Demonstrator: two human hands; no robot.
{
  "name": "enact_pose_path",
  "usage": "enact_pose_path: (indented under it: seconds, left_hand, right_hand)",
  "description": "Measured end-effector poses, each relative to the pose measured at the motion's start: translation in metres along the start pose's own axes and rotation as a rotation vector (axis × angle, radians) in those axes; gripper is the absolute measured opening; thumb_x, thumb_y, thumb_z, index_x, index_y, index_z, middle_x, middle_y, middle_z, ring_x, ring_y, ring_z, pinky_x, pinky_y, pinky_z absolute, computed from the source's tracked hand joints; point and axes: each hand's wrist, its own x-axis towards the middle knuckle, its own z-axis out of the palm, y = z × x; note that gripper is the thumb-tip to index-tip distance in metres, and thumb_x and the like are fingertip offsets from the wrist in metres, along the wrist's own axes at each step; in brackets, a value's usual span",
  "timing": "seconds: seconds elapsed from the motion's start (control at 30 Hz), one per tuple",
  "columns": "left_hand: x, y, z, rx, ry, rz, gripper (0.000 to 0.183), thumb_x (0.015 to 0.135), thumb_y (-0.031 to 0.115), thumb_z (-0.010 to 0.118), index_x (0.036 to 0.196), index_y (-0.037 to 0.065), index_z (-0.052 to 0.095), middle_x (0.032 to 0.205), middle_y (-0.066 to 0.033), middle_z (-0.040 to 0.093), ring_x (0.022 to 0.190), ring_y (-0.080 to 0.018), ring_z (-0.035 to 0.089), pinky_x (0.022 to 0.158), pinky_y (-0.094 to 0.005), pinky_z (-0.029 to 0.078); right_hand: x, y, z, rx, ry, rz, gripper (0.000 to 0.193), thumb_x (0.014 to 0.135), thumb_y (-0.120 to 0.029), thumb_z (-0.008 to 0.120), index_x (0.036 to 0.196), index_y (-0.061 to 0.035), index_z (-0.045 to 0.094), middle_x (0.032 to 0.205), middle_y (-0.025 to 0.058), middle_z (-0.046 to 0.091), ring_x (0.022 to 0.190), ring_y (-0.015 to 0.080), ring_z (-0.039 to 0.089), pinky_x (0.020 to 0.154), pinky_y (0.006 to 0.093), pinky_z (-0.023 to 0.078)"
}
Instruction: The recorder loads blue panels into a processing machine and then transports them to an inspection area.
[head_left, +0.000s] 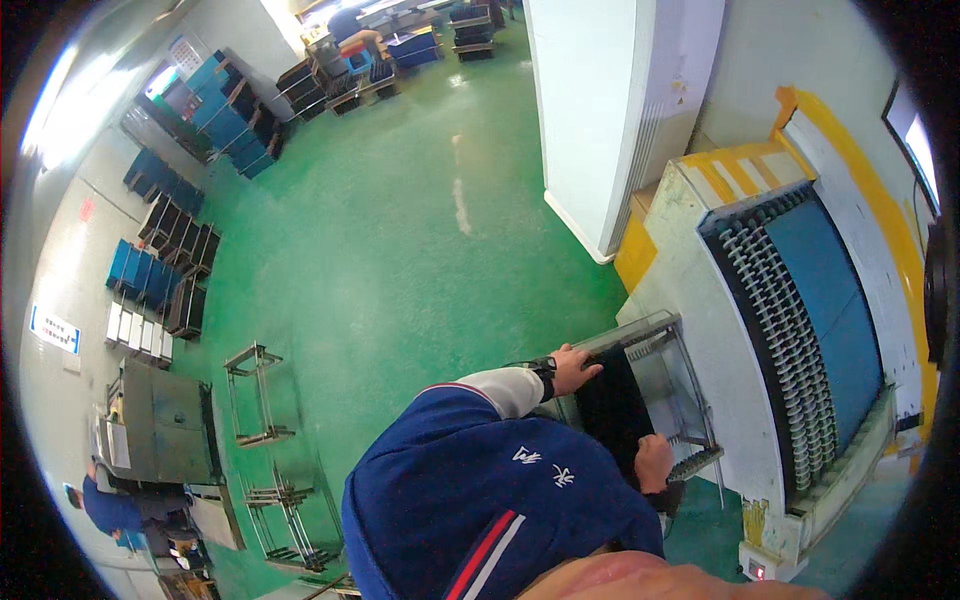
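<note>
A dark, flat black panel [612, 400] stands in a metal wire rack [690, 375] in front of me; whether it is one sheet or a stack I cannot tell. At its far left end, my left hand [575, 370], with a black watch on the wrist, closes over the edge. My right hand [655, 461] has its fingers curled round the panel's near right end. The fingertips of both hands are partly hidden. Just right of the rack stands a pale machine [690, 265] with rows of rollers [780, 340] and a blue board [830, 290] beside them.
A tall white cabinet [590, 120] stands beyond the machine. Bare metal racks [262, 395] stand on the green floor [400, 220] to my left. Stacked blue and black crates [150, 275] line the left wall. Another person [115, 510] works at the lower left.
</note>
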Motion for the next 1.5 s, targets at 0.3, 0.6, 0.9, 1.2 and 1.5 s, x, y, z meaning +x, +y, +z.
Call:
enact_pose_path:
  seconds: [0.3, 0.6, 0.9, 1.2, 1.5]
  left_hand:
    - [0.002, -0.005, 0.008, 0.039, 0.03, 0.005, 0.053, 0.09, 0.053, 0.053, 0.109, 0.004, 0.063, 0.096, -0.0193, 0.066, 0.094, -0.0407, 0.058, 0.083, -0.0496, 0.048]
    - [-0.003, -0.007, 0.01, 0.003, 0.032, -0.023, 0.052, 0.091, 0.051, 0.052, 0.111, 0.004, 0.062, 0.101, -0.0189, 0.067, 0.096, -0.0411, 0.057, 0.086, -0.0491, 0.048]
    - [-0.004, -0.002, -0.003, 0.023, -0.068, -0.039, 0.052, 0.093, 0.049, 0.049, 0.117, 0.005, 0.059, 0.111, -0.0179, 0.065, 0.102, -0.0406, 0.056, 0.089, -0.0482, 0.047]
    - [-0.004, -0.009, 0.01, 0.021, 0.043, -0.009, 0.05, 0.092, 0.05, 0.05, 0.108, 0.004, 0.063, 0.104, -0.0177, 0.066, 0.1, -0.0405, 0.056, 0.087, -0.0488, 0.047]
    - [-0.005, -0.011, 0.003, 0.002, -0.036, -0.041, 0.051, 0.092, 0.052, 0.051, 0.112, 0.006, 0.062, 0.105, -0.0191, 0.066, 0.098, -0.041, 0.056, 0.087, -0.049, 0.047]
  right_hand:
    - [0.001, 0.01, 0.002, 0.133, -0.097, -0.006, 0.022, 0.081, -0.024, 0.066, 0.08, -0.0033, 0.073, 0.081, 0.0183, 0.065, 0.079, 0.0369, 0.061, 0.07, 0.0449, 0.047]
    - [0.003, 0.03, 0.011, 0.342, -0.21, 0.057, 0.028, 0.082, -0.03, 0.065, 0.088, -0.0045, 0.074, 0.093, 0.0215, 0.067, 0.09, 0.0386, 0.062, 0.079, 0.0448, 0.048]
    - [0.003, 0.015, 0.008, 0.004, -0.133, -0.117, 0.024, 0.084, -0.022, 0.062, 0.072, -0.0005, 0.065, 0.082, 0.0197, 0.062, 0.077, 0.0392, 0.06, 0.066, 0.048, 0.048]
    - [0.001, 0.032, 0.026, -0.147, -0.178, -0.234, 0.015, 0.083, -0.015, 0.06, 0.077, -0.0019, 0.058, 0.078, 0.019, 0.058, 0.075, 0.0401, 0.058, 0.066, 0.0503, 0.045]
    - [0.002, -0.049, -0.074, -0.011, -0.025, -0.335, 0.015, 0.083, -0.011, 0.056, 0.073, -0.0019, 0.049, 0.074, 0.0188, 0.051, 0.072, 0.0396, 0.053, 0.062, 0.05, 0.04]
